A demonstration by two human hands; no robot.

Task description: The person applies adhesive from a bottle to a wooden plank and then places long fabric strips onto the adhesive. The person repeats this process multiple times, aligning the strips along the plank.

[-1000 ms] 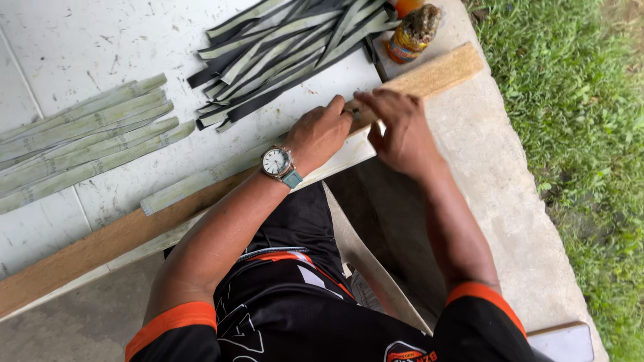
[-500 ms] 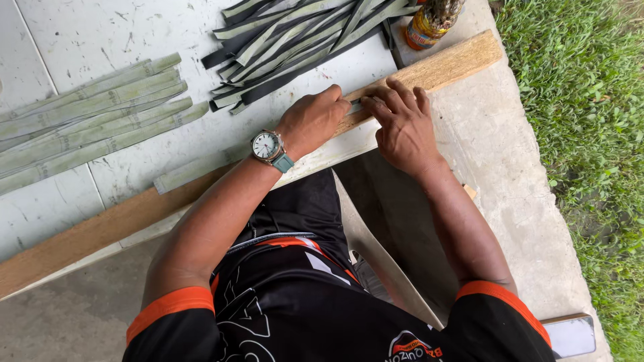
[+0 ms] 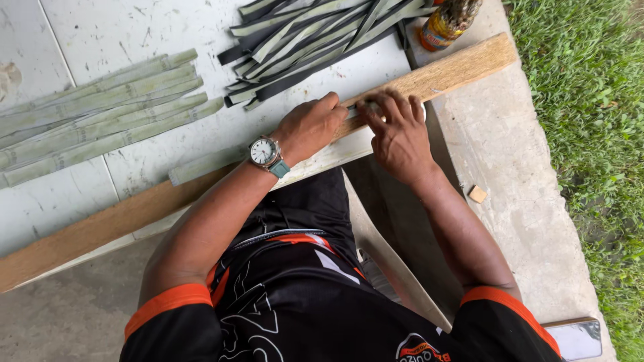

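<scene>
**Mia:** While the person sits on the pale chair [image 3: 376,248], where is the thin green strip [image 3: 208,164]?

**Ben:** It lies flat on the long wooden plank [image 3: 100,224]. The strip runs the same way as the plank, from low on the left up to the right. One end sticks out to the left, past the watch [image 3: 263,151].

**Mia:** Which hand is on it?

**Ben:** Both are. The left hand [image 3: 310,127] is curled and presses down on the strip. The right hand [image 3: 397,131] is just beside it, at the strip's other end. Its fingers are bent over that end, but it looks blurry, so I cannot tell if it pinches the strip or only touches it.

**Mia:** So where is most of the strip?

**Ben:** To the left of both hands. The left hand is nearer to that long part.

**Mia:** What else is there?

**Ben:** A pile of pale green strips [image 3: 100,121] lies far to the left. A pile of dark and light strips [image 3: 315,40] lies above the hands. A bottle [image 3: 446,23] stands by the plank's far end. Grass [image 3: 583,134] is on the right.
</scene>
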